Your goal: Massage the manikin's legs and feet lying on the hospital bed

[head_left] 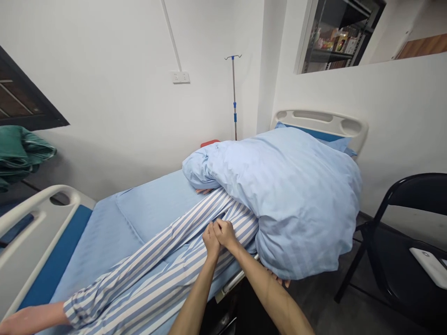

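Note:
A person lies on a hospital bed [139, 209] in blue-and-white striped trousers [167, 260], the upper body hidden under a light blue duvet [289, 195]. My left hand [210, 242] and my right hand [226, 232] are pressed side by side on the nearer thigh, fingers curled and closed on the striped cloth. A bare foot [28, 318] shows at the lower left. Part of the lying person's hand [203, 190] peeks out under the duvet's edge.
A white footboard [38, 223] stands at left, a headboard [321, 121] at the back right. An IV pole [234, 97] is by the wall. A black chair [408, 242] with a white device [431, 265] on its seat is to the right. Green cloth [21, 153] lies at far left.

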{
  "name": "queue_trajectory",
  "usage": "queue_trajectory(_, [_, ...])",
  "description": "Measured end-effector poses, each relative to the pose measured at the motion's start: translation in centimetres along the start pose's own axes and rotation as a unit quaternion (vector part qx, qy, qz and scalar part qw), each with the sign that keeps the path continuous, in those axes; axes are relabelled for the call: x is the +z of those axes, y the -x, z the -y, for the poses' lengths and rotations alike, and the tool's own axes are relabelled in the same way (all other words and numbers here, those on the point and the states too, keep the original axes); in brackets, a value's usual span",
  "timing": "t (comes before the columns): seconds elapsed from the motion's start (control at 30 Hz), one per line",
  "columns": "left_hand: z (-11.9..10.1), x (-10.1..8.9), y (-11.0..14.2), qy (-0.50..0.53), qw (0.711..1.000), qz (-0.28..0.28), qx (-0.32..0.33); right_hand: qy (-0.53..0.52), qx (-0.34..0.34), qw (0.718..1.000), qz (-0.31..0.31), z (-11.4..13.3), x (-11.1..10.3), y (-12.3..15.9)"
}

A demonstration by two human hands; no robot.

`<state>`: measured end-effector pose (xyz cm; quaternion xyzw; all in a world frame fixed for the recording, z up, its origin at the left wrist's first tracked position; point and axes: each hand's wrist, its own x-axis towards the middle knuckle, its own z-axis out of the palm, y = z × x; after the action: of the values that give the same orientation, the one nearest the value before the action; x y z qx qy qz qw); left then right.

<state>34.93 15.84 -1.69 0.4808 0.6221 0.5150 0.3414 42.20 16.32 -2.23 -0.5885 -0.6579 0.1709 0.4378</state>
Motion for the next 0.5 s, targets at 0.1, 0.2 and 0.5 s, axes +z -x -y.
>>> queue_trajectory(0.1, [-0.3,0.9,0.0,0.008,1.0,0.021,0.002,0.003,0.01,1.0,-0.014,-0.4,-0.8,-0.2])
queue_trajectory(0.2, [0.6,1.6,0.2,-0.006,0.999,0.036,-0.01,0.034,0.041,0.999,-0.002,-1.6,-0.8,0.3])
queue_trajectory(0.5, [0.0,2.6,0.0,0.092,0.995,-0.002,0.04,0.022,-0.008,1.0,-0.005,-1.5,-1.9,-0.7])
